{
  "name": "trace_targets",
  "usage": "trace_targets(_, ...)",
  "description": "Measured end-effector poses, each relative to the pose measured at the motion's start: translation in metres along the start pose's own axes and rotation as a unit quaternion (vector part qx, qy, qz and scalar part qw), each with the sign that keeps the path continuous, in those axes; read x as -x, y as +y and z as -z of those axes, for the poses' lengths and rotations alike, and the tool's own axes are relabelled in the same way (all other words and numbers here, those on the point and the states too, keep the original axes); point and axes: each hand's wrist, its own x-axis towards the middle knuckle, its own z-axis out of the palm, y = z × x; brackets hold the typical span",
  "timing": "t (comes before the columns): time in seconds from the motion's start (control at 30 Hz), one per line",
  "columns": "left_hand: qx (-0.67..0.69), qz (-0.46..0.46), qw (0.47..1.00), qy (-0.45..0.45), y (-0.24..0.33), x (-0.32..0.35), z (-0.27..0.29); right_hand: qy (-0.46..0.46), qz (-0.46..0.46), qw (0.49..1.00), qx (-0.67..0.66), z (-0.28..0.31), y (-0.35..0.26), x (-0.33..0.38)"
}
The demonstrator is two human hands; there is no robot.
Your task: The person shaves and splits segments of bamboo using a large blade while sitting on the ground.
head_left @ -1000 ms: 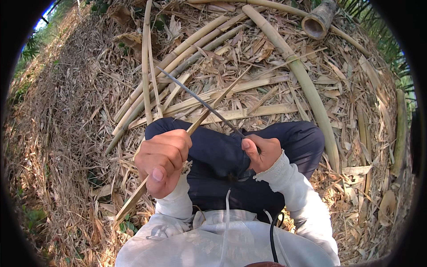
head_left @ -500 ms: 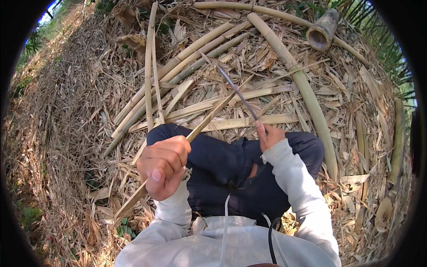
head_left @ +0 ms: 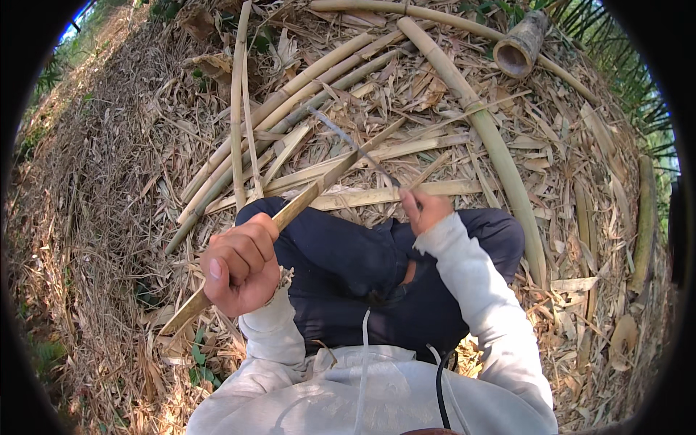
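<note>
My left hand is closed around a long split bamboo strip, which slants from the lower left up toward the middle. My right hand, above my right knee, is wrapped round the handle of a knife; the fingers hide most of that handle. The knife's long, thin dark blade points up and to the left. It crosses the strip near the strip's far part; whether the edge touches it I cannot tell.
Split bamboo pieces lie just beyond my crossed legs. Several whole bamboo poles rest at the far left, and a thick one curves down the right. A hollow bamboo section lies at the far right. Dry leaves and shavings cover the ground.
My left hand has moved left and slightly down with the strip, whose broad face now shows more. The knife has swung left, and its blade now crosses the strip.
</note>
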Motion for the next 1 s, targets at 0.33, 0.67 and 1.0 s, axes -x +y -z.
trace_targets(0.33, 0.021, 0.008, 1.000, 0.016, -0.006, 0.003, 0.014, -0.149, -0.073, 0.985, 0.040, 0.021, 0.010, -0.032)
trace_targets(0.67, 0.024, 0.021, 0.997, 0.077, -0.011, 0.012, 0.014, -0.135, -0.019, 0.988, 0.078, 0.017, -0.004, -0.026)
trace_targets(1.0, 0.023, 0.020, 0.998, 0.052, -0.012, 0.010, 0.015, -0.133, -0.038, 0.981, 0.138, 0.022, 0.037, -0.060)
